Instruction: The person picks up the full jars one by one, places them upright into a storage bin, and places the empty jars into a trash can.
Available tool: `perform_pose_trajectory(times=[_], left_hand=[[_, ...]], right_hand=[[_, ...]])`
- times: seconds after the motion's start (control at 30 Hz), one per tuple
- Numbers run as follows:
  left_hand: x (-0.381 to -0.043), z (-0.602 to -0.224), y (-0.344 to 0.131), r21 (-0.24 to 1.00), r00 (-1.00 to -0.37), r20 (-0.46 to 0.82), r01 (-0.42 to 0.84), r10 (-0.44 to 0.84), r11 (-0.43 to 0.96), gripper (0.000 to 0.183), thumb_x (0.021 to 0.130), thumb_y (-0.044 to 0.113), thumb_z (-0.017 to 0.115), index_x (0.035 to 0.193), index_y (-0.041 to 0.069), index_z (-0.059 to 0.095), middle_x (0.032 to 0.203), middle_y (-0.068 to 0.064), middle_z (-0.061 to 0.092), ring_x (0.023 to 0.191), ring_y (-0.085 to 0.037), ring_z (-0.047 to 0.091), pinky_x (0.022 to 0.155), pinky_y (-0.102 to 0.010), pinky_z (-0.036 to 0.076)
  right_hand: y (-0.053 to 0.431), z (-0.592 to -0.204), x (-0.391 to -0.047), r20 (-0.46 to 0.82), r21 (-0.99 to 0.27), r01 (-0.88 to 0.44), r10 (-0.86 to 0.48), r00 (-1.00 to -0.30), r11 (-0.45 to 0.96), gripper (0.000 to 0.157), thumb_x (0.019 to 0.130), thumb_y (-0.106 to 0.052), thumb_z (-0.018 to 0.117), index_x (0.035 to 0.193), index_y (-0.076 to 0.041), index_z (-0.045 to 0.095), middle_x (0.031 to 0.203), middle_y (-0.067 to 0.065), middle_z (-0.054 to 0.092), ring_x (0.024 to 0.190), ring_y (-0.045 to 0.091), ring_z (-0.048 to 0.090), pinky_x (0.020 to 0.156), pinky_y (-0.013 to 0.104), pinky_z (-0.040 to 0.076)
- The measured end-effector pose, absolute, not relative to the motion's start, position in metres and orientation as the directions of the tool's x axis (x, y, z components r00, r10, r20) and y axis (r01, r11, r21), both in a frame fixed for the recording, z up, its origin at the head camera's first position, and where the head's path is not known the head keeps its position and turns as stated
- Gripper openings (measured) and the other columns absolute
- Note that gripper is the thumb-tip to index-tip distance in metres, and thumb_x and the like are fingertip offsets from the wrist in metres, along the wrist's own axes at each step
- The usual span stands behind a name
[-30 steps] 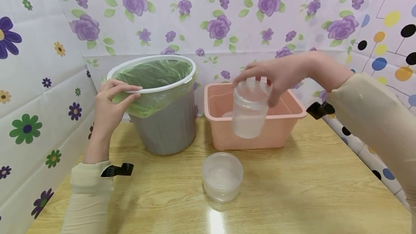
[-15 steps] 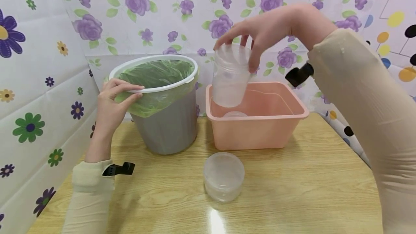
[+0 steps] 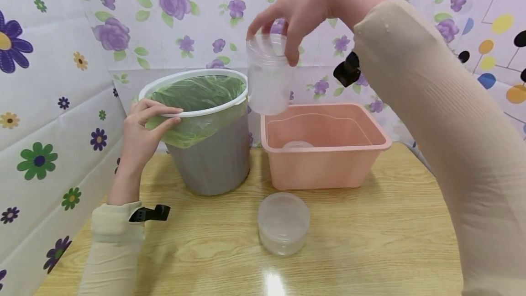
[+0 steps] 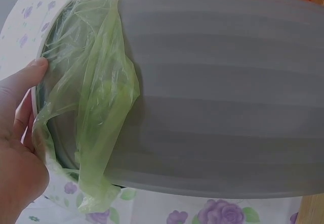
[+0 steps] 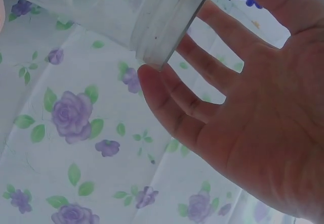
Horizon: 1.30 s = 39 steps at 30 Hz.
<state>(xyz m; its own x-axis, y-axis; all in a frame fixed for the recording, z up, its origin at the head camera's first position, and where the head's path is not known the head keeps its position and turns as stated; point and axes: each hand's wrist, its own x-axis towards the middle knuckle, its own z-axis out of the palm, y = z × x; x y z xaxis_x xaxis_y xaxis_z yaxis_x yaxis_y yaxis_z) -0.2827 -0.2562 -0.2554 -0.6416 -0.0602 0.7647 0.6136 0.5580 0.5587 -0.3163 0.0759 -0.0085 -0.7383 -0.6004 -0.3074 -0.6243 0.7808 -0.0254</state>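
Observation:
My right hand [image 3: 306, 13] grips a clear plastic jar [image 3: 269, 79] by its rim from above, thumb on the near side and fingers on the far side. The jar hangs in the air between the grey trash can [image 3: 209, 163] and the pink bin [image 3: 320, 168], overlapping the can's right rim in the head view. The right wrist view shows the jar's threaded neck [image 5: 159, 27] between the fingertips. My left hand [image 3: 141, 124] pinches the can's white rim and the green bag [image 4: 101, 92] folded over it, thumb and fingers on either side.
A lidded round clear container [image 3: 283, 223] stands on the wooden table [image 3: 370, 241] in front of the pink bin. Inside that bin shows another clear plastic piece [image 3: 297, 144]. A flowered cloth [image 3: 353, 26] hangs close behind everything.
My right hand has lifted the jar from in front of the pink bin, up and to the left, to beside the trash can. The left hand stays on the rim.

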Motion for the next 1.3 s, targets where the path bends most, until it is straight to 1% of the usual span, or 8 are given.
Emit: perform_pose_trajectory(times=[0.07,0.13,0.3,0.4,0.67,0.93,1.13,1.3], left_hand=[[-0.283,-0.256,-0.257,0.562,-0.641,0.765,0.617,-0.062,0.551,0.019,0.081,0.002,0.078,0.1,0.002,0.077,0.092,0.026,0.056,0.104,0.002,0.042,0.099,-0.029,0.025],[-0.283,-0.256,-0.257,0.561,-0.638,0.768,0.621,-0.063,0.547,0.019,0.081,0.001,0.078,0.1,0.002,0.077,0.092,0.025,0.056,0.104,0.002,0.043,0.099,-0.028,0.024],[-0.283,-0.256,-0.257,0.555,-0.635,0.771,0.623,-0.058,0.551,0.019,0.081,0.001,0.078,0.099,0.002,0.077,0.092,0.025,0.056,0.103,0.002,0.043,0.098,-0.027,0.025],[-0.283,-0.255,-0.257,0.552,-0.633,0.772,0.625,-0.055,0.552,0.019,0.08,0.0,0.078,0.099,0.002,0.077,0.092,0.025,0.056,0.103,0.002,0.042,0.097,-0.026,0.025],[-0.284,-0.255,-0.257,0.557,-0.635,0.77,0.624,-0.059,0.548,0.019,0.081,-0.002,0.077,0.1,0.0,0.076,0.091,0.026,0.055,0.102,0.002,0.042,0.096,-0.025,0.025],[-0.283,-0.254,-0.257,0.556,-0.63,0.774,0.624,-0.067,0.549,0.019,0.08,-0.003,0.077,0.099,-0.001,0.076,0.091,0.026,0.055,0.102,0.003,0.043,0.098,-0.026,0.025],[-0.282,-0.255,-0.257,0.56,-0.639,0.766,0.61,-0.07,0.561,0.019,0.081,0.0,0.078,0.099,0.001,0.077,0.091,0.026,0.055,0.1,0.004,0.045,0.101,-0.029,0.025],[-0.281,-0.255,-0.257,0.565,-0.641,0.763,0.603,-0.078,0.563,0.02,0.08,0.002,0.079,0.099,0.003,0.077,0.091,0.025,0.056,0.102,0.003,0.043,0.098,-0.026,0.026]], right_hand=[[0.069,-0.005,-0.318,-0.305,-0.004,-0.633,-0.604,-0.737,0.774,0.102,0.078,-0.012,0.077,0.155,-0.043,0.018,0.165,0.001,0.013,0.138,0.032,0.031,0.112,0.057,0.037],[0.064,-0.003,-0.32,-0.296,0.007,-0.644,-0.614,-0.732,0.765,0.103,0.077,-0.01,0.076,0.155,-0.042,0.018,0.165,0.002,0.012,0.138,0.033,0.031,0.111,0.056,0.039],[0.055,-0.002,-0.323,-0.258,0.019,-0.672,-0.646,-0.719,0.74,0.103,0.077,-0.005,0.075,0.155,-0.041,0.019,0.164,0.002,0.015,0.138,0.034,0.032,0.107,0.053,0.046],[0.049,-0.003,-0.325,-0.246,0.052,-0.683,-0.653,-0.716,0.729,0.103,0.078,-0.005,0.075,0.155,-0.042,0.019,0.165,0.002,0.015,0.139,0.036,0.032,0.105,0.053,0.047],[0.028,0.0,-0.329,-0.251,0.094,-0.703,-0.667,-0.702,0.705,0.105,0.077,-0.005,0.075,0.156,-0.044,0.018,0.167,0.002,0.012,0.145,0.039,0.027,0.107,0.053,0.045],[0.0,-0.002,-0.334,-0.205,0.11,-0.734,-0.707,-0.677,0.67,0.103,0.08,-0.006,0.075,0.156,-0.044,0.017,0.167,0.002,0.013,0.146,0.035,0.028,0.112,0.05,0.041],[-0.013,-0.012,-0.336,-0.181,0.106,-0.761,-0.74,-0.647,0.64,0.1,0.081,-0.006,0.073,0.156,-0.041,0.018,0.165,0.002,0.017,0.14,0.033,0.034,0.11,0.047,0.042],[-0.02,-0.024,-0.341,-0.166,0.093,-0.768,-0.751,-0.639,0.633,0.099,0.081,-0.005,0.072,0.156,-0.042,0.019,0.164,0.003,0.018,0.136,0.031,0.036,0.106,0.044,0.044]])
